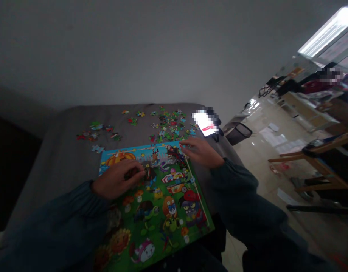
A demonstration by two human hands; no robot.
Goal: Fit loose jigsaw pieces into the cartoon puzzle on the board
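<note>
A colourful cartoon jigsaw puzzle board (pixel 162 204) lies on a grey surface (pixel 66 151) in front of me. My left hand (pixel 117 179) rests on the upper middle of the board, fingers curled over a dark puzzle piece (pixel 131 173) that it presses down. At the board's top right corner, my right hand (pixel 201 151) has its fingertips closed on a small piece (pixel 182 144) by the edge. Several loose puzzle pieces (pixel 168 124) lie scattered beyond the board.
A lit phone (pixel 206 124) lies at the surface's far right corner. More loose pieces (pixel 96 132) sit at the far left. To the right are a shiny floor, a black bin (pixel 240 133) and wooden chair frames (pixel 318 162).
</note>
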